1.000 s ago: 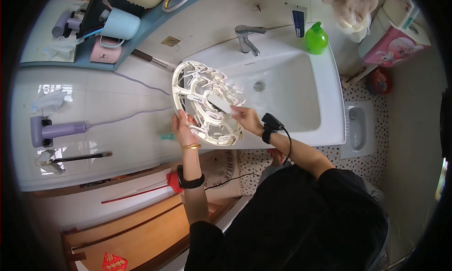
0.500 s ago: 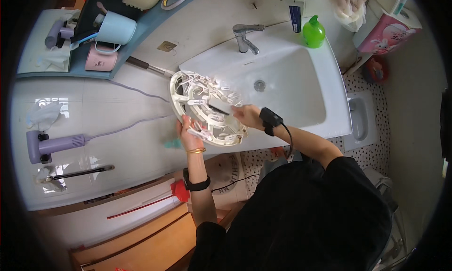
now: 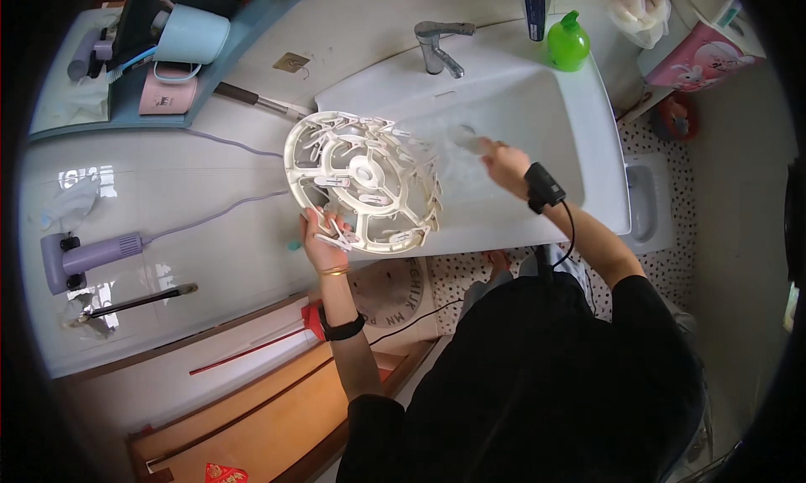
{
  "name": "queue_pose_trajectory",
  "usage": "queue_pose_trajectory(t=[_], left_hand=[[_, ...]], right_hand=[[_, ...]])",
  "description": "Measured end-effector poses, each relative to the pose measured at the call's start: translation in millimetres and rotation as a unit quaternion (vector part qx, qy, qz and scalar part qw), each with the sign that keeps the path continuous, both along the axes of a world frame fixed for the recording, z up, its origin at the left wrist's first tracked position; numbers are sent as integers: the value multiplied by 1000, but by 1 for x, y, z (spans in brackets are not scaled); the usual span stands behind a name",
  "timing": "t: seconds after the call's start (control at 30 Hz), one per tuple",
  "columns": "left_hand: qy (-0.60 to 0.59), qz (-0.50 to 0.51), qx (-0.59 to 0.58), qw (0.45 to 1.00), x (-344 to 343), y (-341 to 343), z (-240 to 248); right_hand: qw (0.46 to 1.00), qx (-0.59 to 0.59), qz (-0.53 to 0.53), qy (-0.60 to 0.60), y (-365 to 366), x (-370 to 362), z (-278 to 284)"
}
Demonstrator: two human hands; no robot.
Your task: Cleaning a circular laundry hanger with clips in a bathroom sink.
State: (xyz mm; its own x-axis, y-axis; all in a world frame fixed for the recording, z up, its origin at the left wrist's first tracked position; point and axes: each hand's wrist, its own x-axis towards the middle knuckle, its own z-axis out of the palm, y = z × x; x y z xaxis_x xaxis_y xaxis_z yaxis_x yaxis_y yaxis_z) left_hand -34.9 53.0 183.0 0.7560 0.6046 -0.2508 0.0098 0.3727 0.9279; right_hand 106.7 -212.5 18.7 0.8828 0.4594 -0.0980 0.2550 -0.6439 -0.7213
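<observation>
A round cream-white clip hanger (image 3: pixel 364 172), with rings, spokes and several clothespins, is tilted over the left rim of the white sink (image 3: pixel 537 130). My left hand (image 3: pixel 323 246) grips its lower left rim, near a dangling clothespin (image 3: pixel 334 238). Over the basin, my right hand (image 3: pixel 509 169) is closed on a small pale brush (image 3: pixel 472 140), blurred by motion, close to where the drain lies. The brush is apart from the hanger.
A chrome faucet (image 3: pixel 440 48) stands behind the basin, with a green bottle (image 3: pixel 568 43) and a dark tube (image 3: pixel 535 11) to its right. On the left counter lie a purple hair dryer (image 3: pixel 92 256) and a dark-handled rod (image 3: pixel 260 102). A blue cup (image 3: pixel 191 34) sits on the shelf.
My right hand has moved the brush right, off the hanger and over the basin. The hanger, still in my left hand, now faces up more fully.
</observation>
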Motion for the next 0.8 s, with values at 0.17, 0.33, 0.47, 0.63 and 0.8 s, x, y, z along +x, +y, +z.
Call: queue_pose_trajectory(t=[0.17,0.33,0.47,0.63,0.8], left_hand=[[9,4,21,1000,3,-2,-1],[14,18,19,1000,1,-3,-3],[19,12,29,999,5,-1,-2],[14,9,28,999,4,5,-4],[-2,10,-4,1000,-2,10,-9]], right_hand=[[987,-144,5,70,-22,14,-57],[939,263,0,220,36,-18,-7],[901,342,14,268,99,-48,23],[960,257,76,85,104,-45,24],[961,235,122,84,98,-37,41]])
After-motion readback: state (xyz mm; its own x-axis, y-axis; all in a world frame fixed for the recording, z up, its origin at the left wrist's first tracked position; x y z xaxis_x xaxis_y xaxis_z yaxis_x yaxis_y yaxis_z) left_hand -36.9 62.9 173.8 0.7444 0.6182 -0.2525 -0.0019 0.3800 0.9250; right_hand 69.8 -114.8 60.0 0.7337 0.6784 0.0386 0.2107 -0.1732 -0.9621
